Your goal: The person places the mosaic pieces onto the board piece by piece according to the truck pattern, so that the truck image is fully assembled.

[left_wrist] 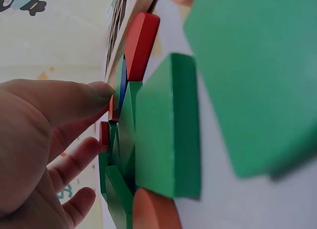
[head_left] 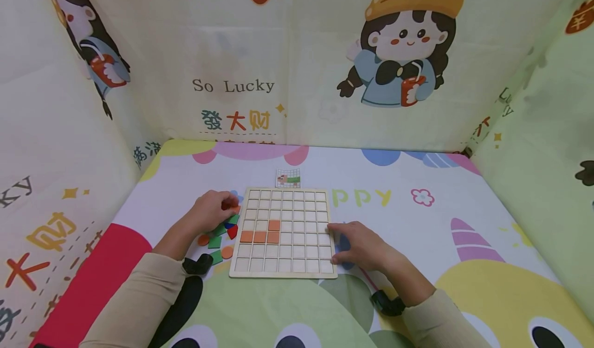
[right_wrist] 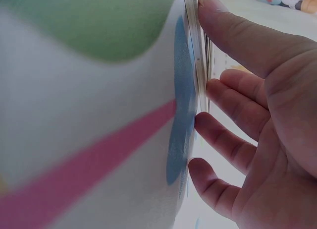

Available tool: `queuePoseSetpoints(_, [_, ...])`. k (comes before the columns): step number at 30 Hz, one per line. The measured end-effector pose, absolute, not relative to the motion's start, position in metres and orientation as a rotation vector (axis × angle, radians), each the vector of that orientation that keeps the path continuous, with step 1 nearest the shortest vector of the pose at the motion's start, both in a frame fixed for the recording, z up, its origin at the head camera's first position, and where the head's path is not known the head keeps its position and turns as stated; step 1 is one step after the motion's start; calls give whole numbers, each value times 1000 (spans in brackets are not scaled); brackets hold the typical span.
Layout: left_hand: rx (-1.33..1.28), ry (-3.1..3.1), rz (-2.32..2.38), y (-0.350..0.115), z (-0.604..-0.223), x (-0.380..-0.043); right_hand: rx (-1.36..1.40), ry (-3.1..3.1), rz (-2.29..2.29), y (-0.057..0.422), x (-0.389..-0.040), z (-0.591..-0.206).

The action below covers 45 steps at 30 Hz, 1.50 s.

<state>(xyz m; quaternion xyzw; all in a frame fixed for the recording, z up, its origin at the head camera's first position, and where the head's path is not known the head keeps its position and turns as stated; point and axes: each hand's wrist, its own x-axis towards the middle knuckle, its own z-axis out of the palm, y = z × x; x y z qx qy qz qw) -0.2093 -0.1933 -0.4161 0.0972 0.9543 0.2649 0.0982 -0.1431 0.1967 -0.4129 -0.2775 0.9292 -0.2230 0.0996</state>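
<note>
A wooden grid board [head_left: 303, 273] lies on the table, with several orange square tiles [head_left: 260, 236] in cells on its left side. Left of the board, my left hand [head_left: 212, 211] is over a loose pile of pieces, its thumb and a finger pinching a small orange-red piece [left_wrist: 112, 107]. Green blocks [left_wrist: 156, 130], a red block [left_wrist: 142, 45] and a blue piece [left_wrist: 123, 83] lie around the fingertips. My right hand [head_left: 362, 245] touches the board's right edge with thumb and fingertips; in the right wrist view the fingers [right_wrist: 230, 144] are spread and hold nothing.
A small pattern card [head_left: 289, 178] with a grid picture lies just behind the board. Orange round pieces [head_left: 227, 252] and a green square [head_left: 215, 242] sit near the board's left edge. Printed cloth walls [head_left: 306, 80] enclose the table at the back and sides.
</note>
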Motion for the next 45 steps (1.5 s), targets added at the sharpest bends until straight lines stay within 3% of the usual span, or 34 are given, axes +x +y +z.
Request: queuePoseSetpoints(45, [302,2870,638,-195,-413,-219,-770,2737,-684,197,-142,-413])
